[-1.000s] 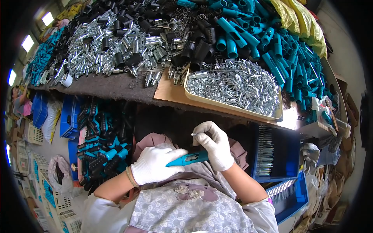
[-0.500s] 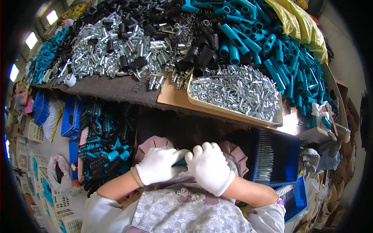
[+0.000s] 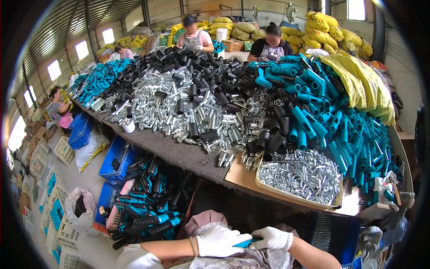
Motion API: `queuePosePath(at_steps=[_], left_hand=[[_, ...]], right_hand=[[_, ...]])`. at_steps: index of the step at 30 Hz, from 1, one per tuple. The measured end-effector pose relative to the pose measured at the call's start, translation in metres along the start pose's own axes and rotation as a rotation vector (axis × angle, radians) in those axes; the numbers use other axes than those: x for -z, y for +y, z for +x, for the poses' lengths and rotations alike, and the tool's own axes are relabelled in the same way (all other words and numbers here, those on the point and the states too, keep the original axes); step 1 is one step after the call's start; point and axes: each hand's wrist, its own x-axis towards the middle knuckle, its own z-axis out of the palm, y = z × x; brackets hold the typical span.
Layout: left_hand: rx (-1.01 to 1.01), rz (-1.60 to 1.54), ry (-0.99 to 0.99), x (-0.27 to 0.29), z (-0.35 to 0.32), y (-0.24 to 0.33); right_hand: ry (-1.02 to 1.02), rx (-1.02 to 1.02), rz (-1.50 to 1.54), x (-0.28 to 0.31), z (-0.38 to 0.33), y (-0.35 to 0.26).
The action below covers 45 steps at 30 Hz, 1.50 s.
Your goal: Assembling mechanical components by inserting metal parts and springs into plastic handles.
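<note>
My left hand (image 3: 219, 241) and my right hand (image 3: 274, 238), both in white gloves, meet low in the view over my lap. Between them they grip a teal plastic handle piece (image 3: 247, 244), of which only a short part shows. Just beyond the hands, at the table's near edge, sits a flat tray (image 3: 301, 194) heaped with small silver metal pins. Behind it lie piles of teal tubes (image 3: 331, 130), black tubes (image 3: 197, 71) and silver metal sleeves (image 3: 165, 105).
A blue crate of assembled black-and-teal handles (image 3: 145, 201) stands on the floor at my left. A blue bin (image 3: 336, 233) is at my right. Other people sit at the table's far side (image 3: 195, 35) and left end (image 3: 58, 107). Yellow sacks (image 3: 354, 71) are stacked behind.
My head has tilted up, so the table fills more of the view. My hands have come together on the teal piece and sunk to the lower edge.
</note>
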Motion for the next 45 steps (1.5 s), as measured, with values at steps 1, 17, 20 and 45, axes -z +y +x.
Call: queuePosePath(at_steps=[1, 17, 20, 45], left_hand=[[-0.012, 0.008, 0.011, 0.001, 0.002, -0.004], [0.039, -0.204, 0.372, 0.012, 0.015, 0.002], [0.108, -0.230, 0.381, 0.013, 0.013, 0.005], [0.098, -0.238, 0.422, 0.008, 0.010, -0.004]], right_hand=[[0.055, -0.016, -0.030, -0.002, -0.002, -0.007], [1.187, 0.134, -0.918, 0.093, 0.007, -0.061], [1.220, 0.204, -0.901, 0.097, 0.012, -0.076], [0.964, 0.098, -0.984, 0.126, 0.009, -0.084]])
